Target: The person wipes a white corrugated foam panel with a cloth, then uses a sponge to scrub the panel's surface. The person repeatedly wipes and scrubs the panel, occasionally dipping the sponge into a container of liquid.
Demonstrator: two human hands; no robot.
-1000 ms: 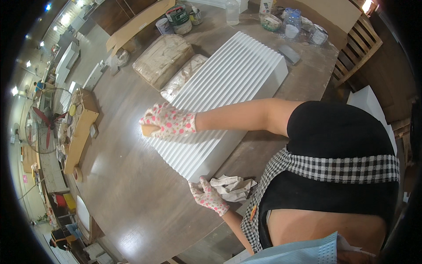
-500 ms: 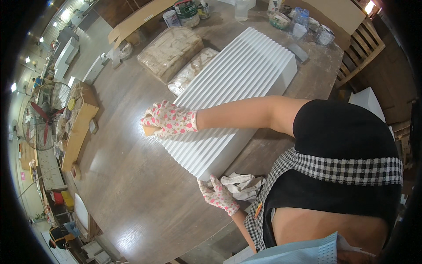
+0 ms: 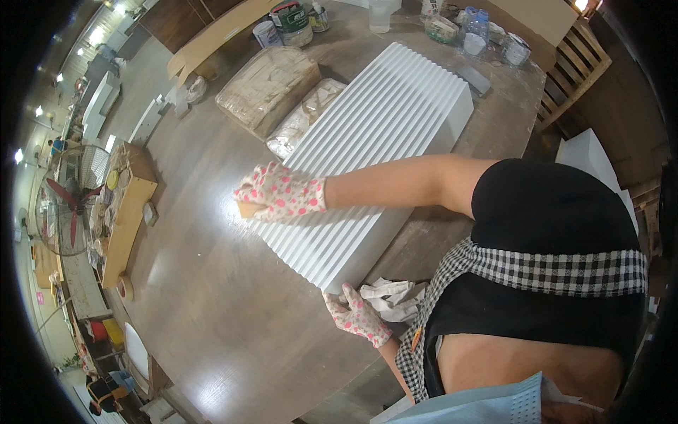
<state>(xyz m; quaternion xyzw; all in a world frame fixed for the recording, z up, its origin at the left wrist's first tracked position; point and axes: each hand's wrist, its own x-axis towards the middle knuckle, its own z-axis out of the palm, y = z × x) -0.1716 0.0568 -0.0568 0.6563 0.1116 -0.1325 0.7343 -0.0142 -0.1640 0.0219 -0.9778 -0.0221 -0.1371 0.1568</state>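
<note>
A long white panel (image 3: 385, 106) with a ridged top lies slantwise on the brown table. My right hand (image 3: 279, 192), in a white glove with pink dots, is closed over its left side. A small tan block (image 3: 246, 210) shows under the fingers; most of it is hidden, so its exact kind is unclear. My left hand (image 3: 360, 318), gloved in the same pattern, grips the panel's near corner with thumb and fingers either side. Right beside that hand lies a crumpled white cloth (image 3: 395, 298).
Two plastic-wrapped packs (image 3: 268, 88) lie against the panel's far left side. Cans and jars (image 3: 293, 25) stand at the back, with more bottles and tubs (image 3: 474, 32) at the back right. A grey block (image 3: 473, 79) sits by the panel's far end. A tape roll (image 3: 125, 287) and fan (image 3: 74, 198) are at left.
My right hand, still on the tan block, has shifted slightly right along the panel's left side. My left hand keeps its place at the corner. The whole view has turned a little.
</note>
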